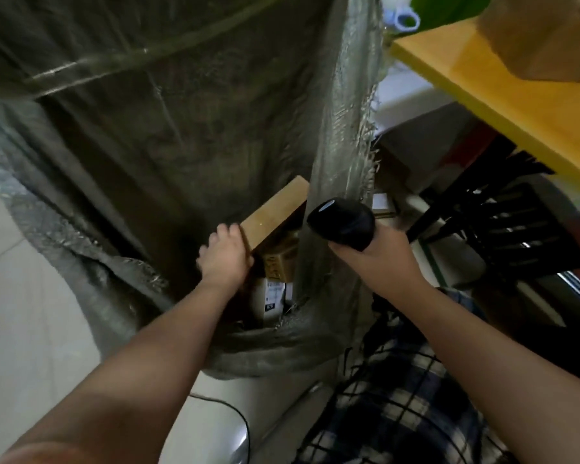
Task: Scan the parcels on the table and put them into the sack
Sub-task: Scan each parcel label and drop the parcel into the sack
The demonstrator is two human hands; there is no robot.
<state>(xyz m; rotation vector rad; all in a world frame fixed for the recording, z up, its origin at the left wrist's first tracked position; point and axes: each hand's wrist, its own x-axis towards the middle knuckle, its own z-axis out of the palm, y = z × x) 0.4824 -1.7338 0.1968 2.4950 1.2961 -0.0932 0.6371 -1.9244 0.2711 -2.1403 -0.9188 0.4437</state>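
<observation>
Your left hand (226, 259): fingers curled over the near end of the parcel (275, 212), gripping it.
Your right hand (379, 256): wrapped around the handle of the black scanner (342, 226), just right of the sack's upright fold.
Parcel position: you hold it inside the open mouth of the grey woven sack (148, 145), above the boxes already lying in it.
Parcel axis: its long axis runs from your left hand at lower left up to the right, where its far end meets the sack's fold. Its plain brown broad face is turned up toward you.
Writing on the parcel: none shows on the face you see.
Boxes in the sack (278, 262): a brown one carries dark print and a white label (272, 298) below it carries black marks. Both are too blurred to read.
Scanner direction: its rounded head points up and left, toward the parcel's far end.
Table (516, 105): yellow top at upper right, with a cardboard box (543, 38) on it, well apart from the sack's mouth.
</observation>
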